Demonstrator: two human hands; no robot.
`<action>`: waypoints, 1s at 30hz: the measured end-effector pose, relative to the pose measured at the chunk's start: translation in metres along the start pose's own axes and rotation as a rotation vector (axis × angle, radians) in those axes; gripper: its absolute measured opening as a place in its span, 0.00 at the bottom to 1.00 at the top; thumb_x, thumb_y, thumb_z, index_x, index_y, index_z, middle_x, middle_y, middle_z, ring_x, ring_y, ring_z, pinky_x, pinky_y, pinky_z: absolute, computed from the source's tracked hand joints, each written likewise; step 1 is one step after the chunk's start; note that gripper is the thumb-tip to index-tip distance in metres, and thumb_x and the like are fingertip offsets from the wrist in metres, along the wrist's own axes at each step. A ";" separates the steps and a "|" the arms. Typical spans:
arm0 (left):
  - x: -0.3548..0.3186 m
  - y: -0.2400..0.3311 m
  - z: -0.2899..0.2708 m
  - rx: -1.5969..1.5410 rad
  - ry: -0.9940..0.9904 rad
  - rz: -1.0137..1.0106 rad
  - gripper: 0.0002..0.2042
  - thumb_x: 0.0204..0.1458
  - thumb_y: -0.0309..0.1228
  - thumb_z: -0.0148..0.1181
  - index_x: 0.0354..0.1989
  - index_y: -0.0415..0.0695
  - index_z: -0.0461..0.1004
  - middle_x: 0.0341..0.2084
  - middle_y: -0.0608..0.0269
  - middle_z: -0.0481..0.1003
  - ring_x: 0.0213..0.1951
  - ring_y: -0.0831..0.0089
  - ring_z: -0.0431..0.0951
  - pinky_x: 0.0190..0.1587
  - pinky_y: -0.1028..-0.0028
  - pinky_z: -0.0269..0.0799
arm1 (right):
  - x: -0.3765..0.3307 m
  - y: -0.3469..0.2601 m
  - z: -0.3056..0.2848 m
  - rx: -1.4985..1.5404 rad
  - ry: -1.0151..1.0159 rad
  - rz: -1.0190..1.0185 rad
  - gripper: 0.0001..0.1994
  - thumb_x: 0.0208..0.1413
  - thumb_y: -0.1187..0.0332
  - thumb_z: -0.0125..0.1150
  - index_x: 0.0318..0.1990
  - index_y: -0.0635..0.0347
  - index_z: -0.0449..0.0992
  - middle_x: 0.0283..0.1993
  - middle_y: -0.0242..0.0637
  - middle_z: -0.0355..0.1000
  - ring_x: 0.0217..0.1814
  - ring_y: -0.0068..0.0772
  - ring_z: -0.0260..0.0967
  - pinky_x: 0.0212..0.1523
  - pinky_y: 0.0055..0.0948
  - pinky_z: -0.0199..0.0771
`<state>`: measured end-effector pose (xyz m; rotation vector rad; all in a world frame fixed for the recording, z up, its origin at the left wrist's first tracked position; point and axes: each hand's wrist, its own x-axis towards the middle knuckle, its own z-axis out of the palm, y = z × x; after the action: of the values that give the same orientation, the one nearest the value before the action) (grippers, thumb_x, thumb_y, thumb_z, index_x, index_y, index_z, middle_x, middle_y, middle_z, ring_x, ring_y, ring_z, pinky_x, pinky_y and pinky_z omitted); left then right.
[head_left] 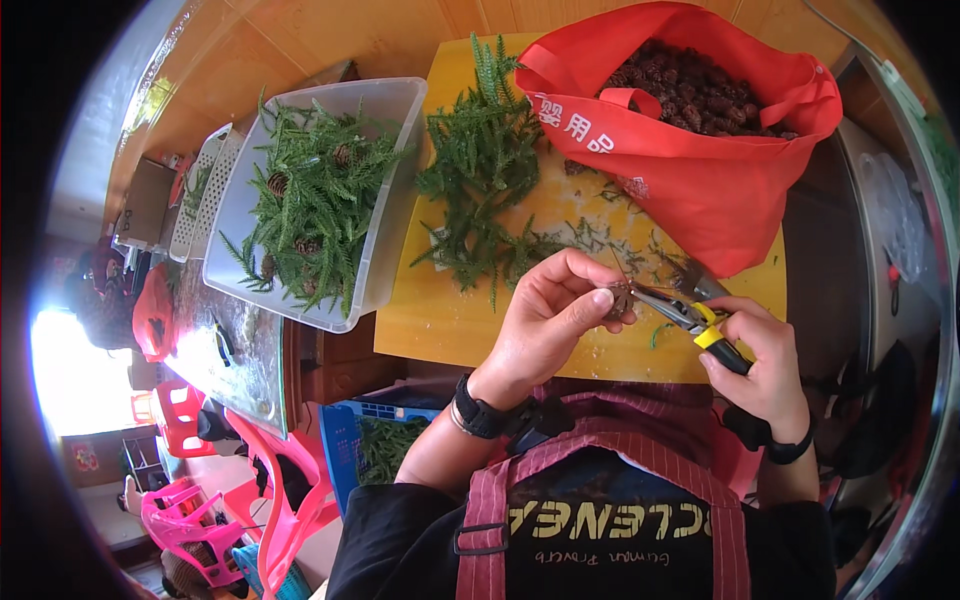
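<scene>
Between the thumb and fingers of my left hand point(562, 310) is a small brown pine cone point(622, 300), and a thin wire stands up from it. My right hand point(762, 362) grips pliers point(708, 330) with yellow and black handles. The jaws of the pliers reach to the cone's side, at or by the wire; whether they are closed on it is too small to tell. Both hands are over the near edge of a yellow board point(440, 325). Green artificial sprigs point(480, 180) lie in a heap beyond my left hand.
A red bag point(690, 170) full of pine cones point(690, 90) stands at the back right. On the left is a clear plastic bin point(400, 150) holding sprigs with cones. Below it sits a blue crate point(345, 440) of greenery. Pink stools point(190, 525) stand at lower left. Loose needles litter the board.
</scene>
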<state>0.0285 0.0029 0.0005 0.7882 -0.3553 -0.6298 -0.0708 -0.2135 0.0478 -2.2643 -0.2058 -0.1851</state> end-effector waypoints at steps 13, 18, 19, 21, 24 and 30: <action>0.001 0.001 -0.001 0.064 -0.011 -0.005 0.08 0.52 0.27 0.56 0.39 0.40 0.67 0.31 0.57 0.74 0.33 0.71 0.75 0.34 0.77 0.70 | 0.000 0.001 0.004 0.005 0.013 0.044 0.09 0.33 0.76 0.63 0.22 0.65 0.67 0.28 0.48 0.70 0.35 0.43 0.73 0.32 0.30 0.69; 0.002 0.001 0.000 0.084 0.008 -0.004 0.07 0.51 0.24 0.56 0.38 0.39 0.68 0.30 0.57 0.73 0.32 0.72 0.75 0.33 0.77 0.70 | 0.001 0.004 0.005 -0.090 0.061 -0.074 0.09 0.33 0.77 0.62 0.22 0.65 0.66 0.30 0.49 0.70 0.31 0.44 0.71 0.30 0.29 0.69; 0.002 0.001 0.001 0.085 0.008 -0.003 0.07 0.51 0.24 0.56 0.38 0.39 0.68 0.30 0.57 0.73 0.32 0.72 0.75 0.33 0.77 0.70 | 0.001 0.004 0.006 -0.089 0.061 -0.074 0.09 0.33 0.77 0.62 0.22 0.65 0.66 0.30 0.49 0.70 0.31 0.44 0.71 0.30 0.29 0.69; 0.002 0.002 0.004 0.148 0.044 0.032 0.06 0.51 0.21 0.55 0.37 0.37 0.68 0.30 0.58 0.73 0.32 0.72 0.75 0.32 0.77 0.70 | -0.001 0.004 0.007 -0.106 0.074 -0.062 0.09 0.34 0.77 0.62 0.22 0.65 0.66 0.29 0.48 0.69 0.30 0.45 0.71 0.29 0.29 0.68; 0.002 0.004 0.009 0.214 0.100 0.071 0.06 0.48 0.18 0.56 0.35 0.36 0.69 0.30 0.58 0.74 0.32 0.73 0.75 0.32 0.77 0.71 | -0.001 0.001 0.011 -0.099 0.116 -0.067 0.08 0.36 0.78 0.61 0.21 0.65 0.65 0.20 0.42 0.63 0.27 0.46 0.67 0.30 0.34 0.70; 0.006 0.006 0.015 1.171 0.049 0.736 0.06 0.46 0.17 0.60 0.32 0.36 0.69 0.34 0.56 0.73 0.35 0.72 0.76 0.35 0.75 0.73 | -0.009 0.008 0.022 -0.017 0.079 0.077 0.07 0.37 0.79 0.58 0.20 0.67 0.64 0.26 0.47 0.69 0.27 0.40 0.69 0.28 0.28 0.67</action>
<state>0.0273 -0.0057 0.0147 1.6537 -0.9416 0.3786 -0.0761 -0.2028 0.0262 -2.2722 -0.0754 -0.2355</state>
